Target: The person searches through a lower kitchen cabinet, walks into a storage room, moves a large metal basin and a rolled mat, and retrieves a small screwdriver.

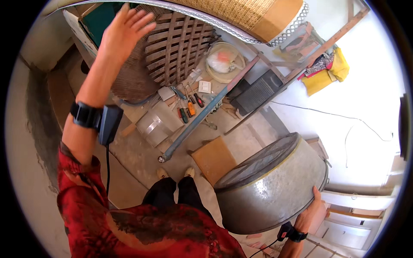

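My left hand (124,37) is raised at the upper left, fingers spread and nothing in them. It looks nearest to a round brown slatted wooden rack (180,48) and a dark ribbed round mat (129,77) leaning behind it; whether it touches either, I cannot tell. At the lower right my right hand (308,211) grips the rim of a large round grey metal tub (274,190). The tub is tilted, its dark recessed end (258,161) towards the upper left. My fingers on the tub's far side are hidden.
A blue-painted pole (196,121) slants across the middle. Beside it lie several screwdrivers (190,108), a white switch plate (204,86) and a metal box (159,124). A brown board (214,159) lies near my feet. A rolled woven mat (238,16) spans the top.
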### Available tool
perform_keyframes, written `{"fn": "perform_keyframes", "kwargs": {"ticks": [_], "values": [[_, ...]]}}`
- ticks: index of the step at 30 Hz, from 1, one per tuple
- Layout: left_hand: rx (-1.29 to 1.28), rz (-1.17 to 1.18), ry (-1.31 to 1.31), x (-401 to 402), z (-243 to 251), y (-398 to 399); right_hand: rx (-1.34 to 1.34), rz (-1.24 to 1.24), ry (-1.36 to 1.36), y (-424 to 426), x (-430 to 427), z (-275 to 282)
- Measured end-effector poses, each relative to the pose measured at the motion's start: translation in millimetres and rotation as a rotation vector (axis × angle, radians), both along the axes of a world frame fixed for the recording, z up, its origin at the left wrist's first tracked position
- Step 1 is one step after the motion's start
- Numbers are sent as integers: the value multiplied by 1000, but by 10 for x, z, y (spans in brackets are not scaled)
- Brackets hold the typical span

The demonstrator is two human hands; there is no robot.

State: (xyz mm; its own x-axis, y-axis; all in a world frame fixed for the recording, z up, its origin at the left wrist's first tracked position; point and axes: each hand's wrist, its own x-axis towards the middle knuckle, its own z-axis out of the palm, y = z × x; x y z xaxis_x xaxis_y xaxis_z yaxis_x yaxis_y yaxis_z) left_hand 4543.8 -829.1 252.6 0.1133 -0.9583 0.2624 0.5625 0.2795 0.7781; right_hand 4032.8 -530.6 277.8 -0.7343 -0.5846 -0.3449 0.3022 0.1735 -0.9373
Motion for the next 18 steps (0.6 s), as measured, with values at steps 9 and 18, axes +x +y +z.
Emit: {"fn": "perform_keyframes", "kwargs": {"ticks": [9,18], "values": [[547,-95,-1259,-331,-2129,1414,58,-23,-33,-60,-404,-281],[451,44,-1594,-1371,-2693,1658,44,-16,100,-19,-577,-133]]}}
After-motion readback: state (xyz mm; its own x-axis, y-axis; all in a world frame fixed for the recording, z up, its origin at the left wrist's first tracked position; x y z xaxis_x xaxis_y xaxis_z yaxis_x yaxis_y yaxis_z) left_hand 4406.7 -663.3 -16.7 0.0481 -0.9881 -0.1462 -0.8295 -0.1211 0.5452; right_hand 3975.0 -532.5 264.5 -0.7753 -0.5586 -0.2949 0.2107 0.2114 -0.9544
